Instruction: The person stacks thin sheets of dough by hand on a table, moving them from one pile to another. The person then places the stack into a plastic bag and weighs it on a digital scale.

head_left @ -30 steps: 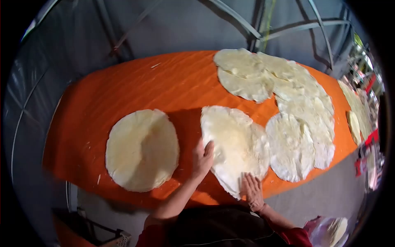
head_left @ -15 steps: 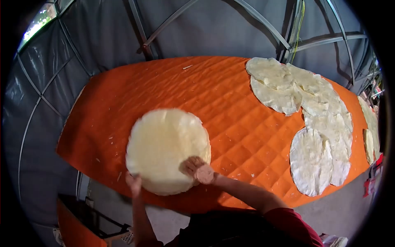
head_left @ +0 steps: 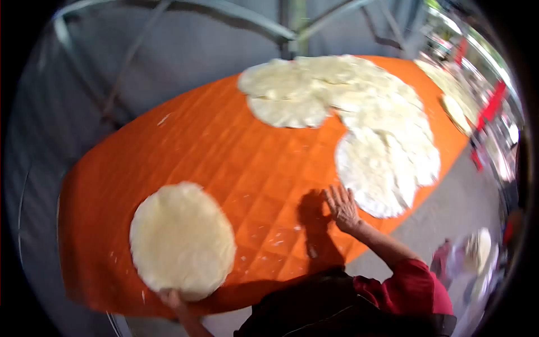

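A round, pale yellow flatbread-like sheet (head_left: 182, 241), perhaps a stack of them, lies on the orange quilted table cover (head_left: 264, 185) at the left. At its near edge is my left hand (head_left: 172, 299), touching the rim; its fingers are blurred and partly hidden. My right hand (head_left: 341, 210) is open with fingers spread, holding nothing. It hovers above the cover, casting a shadow, close to the lower left edge of several overlapping thin round sheets (head_left: 373, 168). These pale, wrinkled sheets form a curved band along the right part of the table.
A grey tarp wall (head_left: 208, 50) with metal struts stands behind the table. More pale sheets (head_left: 449, 92) lie beyond the table's right end. Plastic-wrapped goods (head_left: 474, 253) sit low at the right. White crumbs are scattered over the cover.
My right hand has left the round sheet and moved right towards the overlapping sheets. My left hand stays at the round sheet's near edge. The camera view has turned right.
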### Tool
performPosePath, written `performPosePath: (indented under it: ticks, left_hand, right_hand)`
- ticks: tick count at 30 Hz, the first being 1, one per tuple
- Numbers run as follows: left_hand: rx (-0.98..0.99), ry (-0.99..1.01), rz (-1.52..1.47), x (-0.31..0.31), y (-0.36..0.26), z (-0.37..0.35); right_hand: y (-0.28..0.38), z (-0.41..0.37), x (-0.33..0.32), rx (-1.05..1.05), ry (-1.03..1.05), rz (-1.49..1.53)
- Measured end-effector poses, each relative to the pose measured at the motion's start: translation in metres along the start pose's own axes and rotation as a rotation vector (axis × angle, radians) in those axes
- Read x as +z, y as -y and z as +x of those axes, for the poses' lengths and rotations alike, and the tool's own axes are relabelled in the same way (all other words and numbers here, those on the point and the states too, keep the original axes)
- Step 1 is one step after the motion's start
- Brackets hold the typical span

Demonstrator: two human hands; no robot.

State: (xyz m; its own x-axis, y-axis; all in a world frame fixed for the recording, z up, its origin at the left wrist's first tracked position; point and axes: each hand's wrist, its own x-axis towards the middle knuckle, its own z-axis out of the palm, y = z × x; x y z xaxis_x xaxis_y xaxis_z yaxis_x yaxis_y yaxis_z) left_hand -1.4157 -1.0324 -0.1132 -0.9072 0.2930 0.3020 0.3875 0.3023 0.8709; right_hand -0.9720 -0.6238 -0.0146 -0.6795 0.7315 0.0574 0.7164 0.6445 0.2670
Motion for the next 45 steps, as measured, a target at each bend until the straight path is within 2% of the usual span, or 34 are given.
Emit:
performPosePath:
  ticks: [3, 5, 6, 9, 10, 11, 12, 13, 14, 15, 16, 17, 19, 22, 26, 29, 32, 33, 34, 35, 36, 37, 39, 40, 42, 43, 45]
  left_hand:
    - [0.27, -0.135, 0.403, 0.015, -0.097, 0.006]
    - [-0.321, -0.389, 0.589, 0.024, -0.101, 0.019]
    - [-0.252, -0.419, 0.35, 0.033, -0.109, 0.028]
    - [0.104, 0.086, -0.04, 0.071, -0.174, 0.026]
    - [0.064, 0.291, -0.171, 0.096, -0.188, 0.02]
    - [0.021, 0.497, -0.299, 0.125, -0.204, 0.008]
    - [-0.006, 0.679, -0.285, 0.153, -0.245, -0.017]
    - [-0.324, 0.853, -0.65, 0.188, -0.258, -0.045]
    - [-0.509, 1.073, -0.788, 0.213, -0.266, -0.068]
    - [-0.674, 1.224, -0.739, 0.236, -0.284, -0.089]
    - [-0.747, 1.291, -0.744, 0.261, -0.284, -0.111]
    - [-0.683, 1.371, -0.873, 0.281, -0.29, -0.13]
    - [-0.49, 1.332, -0.878, 0.299, -0.307, -0.148]
    - [-0.496, 1.337, -0.87, 0.296, -0.315, -0.145]
    - [-0.484, 1.347, -0.947, 0.298, -0.317, -0.145]
    - [-0.58, 1.35, -0.983, 0.296, -0.311, -0.147]
    - [-0.753, 1.254, -0.995, 0.296, -0.294, -0.151]
    - [-0.816, 1.202, -0.997, 0.298, -0.286, -0.152]
    - [-0.861, 1.002, -0.891, 0.301, -0.276, -0.158]
    - [-0.909, 0.964, -0.874, 0.301, -0.269, -0.158]
    - [-0.958, 0.926, -0.857, 0.3, -0.264, -0.157]
    - [-1.006, 0.89, -0.84, 0.299, -0.259, -0.156]
    - [-0.978, 0.827, -0.795, 0.297, -0.249, -0.153]
    - [-0.945, 0.811, -0.793, 0.294, -0.246, -0.152]
    - [-0.945, 0.807, -0.798, 0.29, -0.246, -0.149]
    - [-0.913, 0.878, -0.801, 0.289, -0.244, -0.148]
    - [-0.67, 0.925, -0.884, 0.288, -0.236, -0.154]
  right_hand:
    - [-0.067, -0.057, 0.028, 0.271, -0.014, 0.029]
    - [-0.091, -0.069, 0.039, 0.29, -0.06, 0.068]
    - [-0.102, -0.073, 0.041, 0.291, -0.086, 0.089]
    - [-0.126, -0.058, 0.017, 0.3, 0.128, 0.375]
    - [-0.126, -0.054, 0.017, 0.199, -0.08, 0.421]
    - [-0.112, -0.048, -0.003, 0.35, -0.039, 0.814]
    - [-0.103, -0.044, -0.018, 0.126, 0.005, 0.563]
    - [-0.076, -0.043, -0.031, 0.186, -0.19, 0.78]
    - [-0.056, -0.038, -0.033, 0.134, -0.007, 0.72]
    - [-0.039, -0.039, -0.004, 0.02, -0.039, 0.928]
    - [-0.026, -0.041, -0.069, -0.193, 0.265, 0.632]
    - [-0.008, -0.048, -0.036, -0.078, 0.075, 1.138]
    - [0.006, -0.054, -0.025, -0.148, 0.111, 1.253]
    - [0.005, -0.064, -0.046, 0.104, 0.136, 1.501]
    - [0.003, -0.071, -0.044, 0.239, 0.206, 1.749]
    - [0.005, -0.071, -0.037, 0.378, 0.215, 1.719]
    - [0.003, -0.072, -0.05, 0.479, 0.302, 1.276]
    - [-0.004, -0.073, -0.04, 0.311, 0.186, 1.217]
    - [-0.017, -0.076, -0.02, 0.143, 0.071, 1.15]
    - [-0.047, -0.067, -0.007, 0.003, 0.041, 0.979]
    - [-0.089, -0.035, 0.144, -0.203, -0.028, 0.116]
    - [-0.144, -0.025, 0.117, -0.197, -0.377, -0.579]
    - [-0.21, -0.017, -0.055, 0.039, -0.121, 0.022]
    - [-0.242, -0.012, -0.142, 0.197, -0.057, 0.28]
    - [-0.294, -0.001, -0.169, 0.23, -0.114, 0.884]
    - [-0.265, -0.001, -0.227, 0.384, -0.119, 0.683]
    - [-0.252, 0.009, -0.217, -0.148, -0.408, 0.157]
